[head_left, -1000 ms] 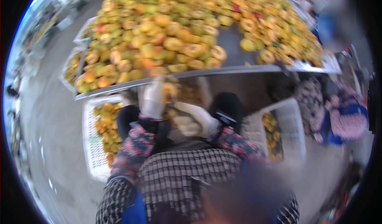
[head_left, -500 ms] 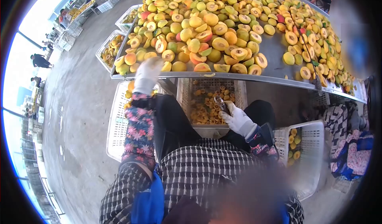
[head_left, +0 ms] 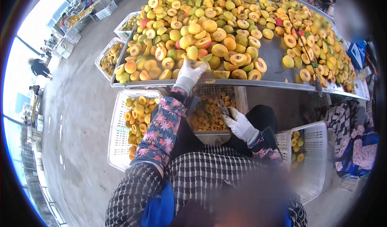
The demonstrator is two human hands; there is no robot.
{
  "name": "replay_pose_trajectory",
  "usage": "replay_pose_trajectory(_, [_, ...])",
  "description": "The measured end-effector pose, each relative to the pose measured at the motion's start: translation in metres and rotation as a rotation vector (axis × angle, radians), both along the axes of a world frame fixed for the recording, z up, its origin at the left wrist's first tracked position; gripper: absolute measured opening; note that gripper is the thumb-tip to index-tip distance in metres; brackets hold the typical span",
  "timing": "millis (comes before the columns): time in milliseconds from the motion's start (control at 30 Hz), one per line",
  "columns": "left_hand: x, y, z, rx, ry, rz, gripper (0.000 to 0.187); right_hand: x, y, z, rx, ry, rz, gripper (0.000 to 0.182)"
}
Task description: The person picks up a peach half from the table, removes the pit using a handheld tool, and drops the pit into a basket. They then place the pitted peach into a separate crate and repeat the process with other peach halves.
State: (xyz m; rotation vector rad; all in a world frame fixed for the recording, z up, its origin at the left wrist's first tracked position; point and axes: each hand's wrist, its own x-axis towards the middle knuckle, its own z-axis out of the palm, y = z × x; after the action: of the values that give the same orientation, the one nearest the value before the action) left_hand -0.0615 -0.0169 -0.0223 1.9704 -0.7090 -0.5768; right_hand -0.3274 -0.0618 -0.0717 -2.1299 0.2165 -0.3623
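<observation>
My left hand (head_left: pixel 191 73), in a white glove, reaches over the near edge of the metal table (head_left: pixel 266 82). Its blurred fingers are at the halved yellow fruit (head_left: pixel 193 29); whether they hold a piece cannot be made out. Lower right, my right hand (head_left: pixel 240 126), also gloved, is closed around a small metal tool (head_left: pixel 222 106). The tool's tip points up and left, above a crate (head_left: pixel 243 100) of small fruit pieces under the table edge.
A white crate (head_left: pixel 115 138) with halved fruit stands at the left, another (head_left: pixel 316 158) at the right. Two more crates adjoin the table's left end. A person in patterned clothing (head_left: pixel 358 146) sits at the far right. People and crates line the far left.
My left hand has moved right, from the table's left corner to the fruit near the middle of the edge. The left crate's fruit is now more exposed. My right hand has barely moved.
</observation>
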Motion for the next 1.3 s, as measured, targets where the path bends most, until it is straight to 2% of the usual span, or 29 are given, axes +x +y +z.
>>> replay_pose_trajectory(67, [0.003, 0.006, -0.001, -0.506, 0.497, 0.064, 0.061, 0.005, 0.0, 0.01, 0.092, -0.065, -0.026, 0.025])
replay_pose_trajectory(100, [0.007, 0.009, -0.003, -0.633, 0.78, -0.016, 0.047, 0.009, 0.0, 0.01, 0.149, -0.046, -0.052, 0.024])
replay_pose_trajectory(200, [-0.033, 0.03, 0.033, -0.751, 1.22, -0.054, 0.049, 0.024, -0.005, 0.036, -0.565, -0.367, -0.111, 0.025])
replay_pose_trajectory(233, [-0.04, 0.032, 0.036, -0.747, 1.18, -0.063, 0.048, 0.03, -0.005, 0.049, -0.673, -0.433, -0.161, 0.026])
replay_pose_trajectory(333, [-0.047, 0.044, 0.033, -0.756, 1.242, -0.297, 0.051, 0.046, -0.004, 0.066, -0.234, -0.252, -0.19, 0.032])
replay_pose_trajectory(367, [-0.052, 0.047, 0.037, -0.793, 1.259, -0.27, 0.054, 0.051, -0.002, 0.068, -0.014, -0.171, -0.22, 0.038])
replay_pose_trajectory(467, [-0.059, 0.051, 0.051, -0.842, 1.322, -0.29, 0.039, 0.054, 0.002, 0.07, -0.177, -0.136, -0.279, 0.035])
replay_pose_trajectory(567, [-0.053, 0.046, 0.04, -0.793, 1.338, -0.096, 0.049, 0.053, 0.009, 0.079, -0.187, -0.04, -0.276, 0.032])
replay_pose_trajectory(667, [-0.06, 0.045, 0.018, -0.801, 0.99, -0.197, 0.039, 0.054, 0.009, 0.075, -0.141, -0.244, -0.256, 0.03])
replay_pose_trajectory(700, [-0.062, 0.049, 0.013, -0.795, 0.769, -0.308, 0.034, 0.056, 0.009, 0.08, -0.179, -0.264, -0.331, 0.03])
replay_pose_trajectory(800, [-0.072, 0.054, 0.028, -0.827, 0.791, -0.341, 0.025, 0.066, 0.004, 0.086, -0.281, -0.254, -0.452, 0.025])
replay_pose_trajectory(867, [-0.084, 0.035, 0.016, -0.872, 1.126, -0.122, 0.032, 0.076, 0.006, 0.091, -0.312, -0.148, -0.433, 0.028])
replay_pose_trajectory(933, [-0.076, 0.028, 0.004, -0.907, 1.467, -0.343, 0.037, 0.083, 0.008, 0.085, -0.338, -0.173, -0.501, 0.029])
replay_pose_trajectory(967, [-0.076, 0.028, 0.003, -0.907, 1.603, -0.408, 0.04, 0.084, -0.001, 0.079, -0.294, -0.184, -0.414, 0.028])
replay_pose_trajectory(1067, [-0.076, 0.029, -0.001, -0.914, 1.649, -0.208, 0.038, 0.091, -0.003, 0.064, -0.133, -0.271, -0.387, 0.026])
replay_pose_trajectory(1100, [-0.08, 0.027, 0.0, -0.89, 1.556, -0.057, 0.038, 0.087, -0.007, 0.056, -0.105, -0.143, -0.367, 0.031])
replay_pose_trajectory(1167, [-0.087, 0.053, 0.051, -0.832, 1.41, 0.082, 0.034, 0.089, 0.002, 0.055, -0.172, -0.187, -0.318, 0.036])
replay_pose_trajectory(1200, [-0.08, 0.043, 0.019, -0.93, 1.198, 0.033, 0.03, 0.079, 0.001, 0.064, -0.084, -0.187, -0.237, 0.039])
replay_pose_trajectory(1233, [-0.075, 0.044, 0.022, -1.024, 0.987, 0.01, 0.027, 0.071, 0.001, 0.073, 0.007, -0.183, -0.159, 0.042])
replay_pose_trajectory(1267, [-0.076, 0.044, 0.019, -1.049, 0.976, -0.035, 0.026, 0.064, -0.002, 0.072, -0.117, -0.156, -0.158, 0.04])
replay_pose_trajectory(1300, [-0.082, 0.054, 0.051, -1.075, 0.965, -0.08, 0.027, 0.06, 0.002, 0.066, -0.343, -0.114, -0.163, 0.039])
